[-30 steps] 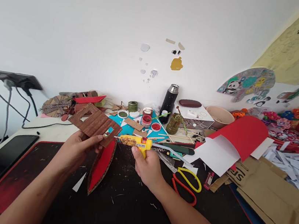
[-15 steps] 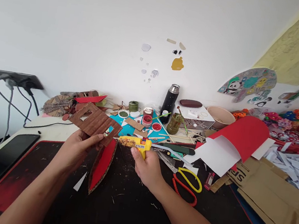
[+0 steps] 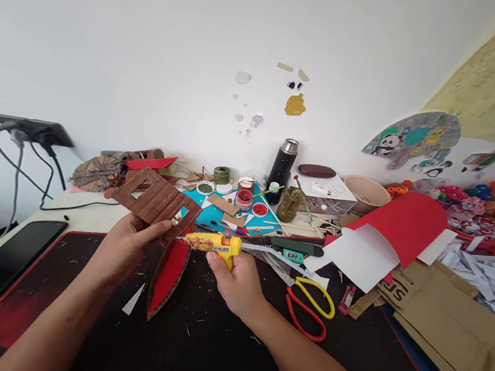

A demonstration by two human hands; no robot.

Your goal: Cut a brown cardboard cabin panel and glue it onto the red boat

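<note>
My left hand (image 3: pixel 139 238) is closed on a brown cardboard panel (image 3: pixel 158 199) with window-like cut-outs, held tilted above the mat. In my right hand (image 3: pixel 238 282) is a yellow hot glue gun (image 3: pixel 214 244), a pale glue stick (image 3: pixel 270 250) trailing from its back. The gun's nozzle points left and lies close to the panel's lower edge; whether it touches cannot be told. Under the panel rests a boat-shaped cardboard piece (image 3: pixel 169 276) with a red inside, its far end hidden by the panel and gun.
Scissors (image 3: pixel 311 302) with red and yellow handles lie right of my right hand. A phone (image 3: pixel 1 264) is at the left. Behind stand paint pots (image 3: pixel 244 197), a black thermos (image 3: pixel 282 169) and a murky jar (image 3: pixel 290 204). Red card (image 3: pixel 402 229) and flat cardboard (image 3: pixel 453 325) fill the right.
My right hand has moved the glue gun a little left and down, its nozzle now lower along the panel's edge. The left hand and panel have hardly shifted.
</note>
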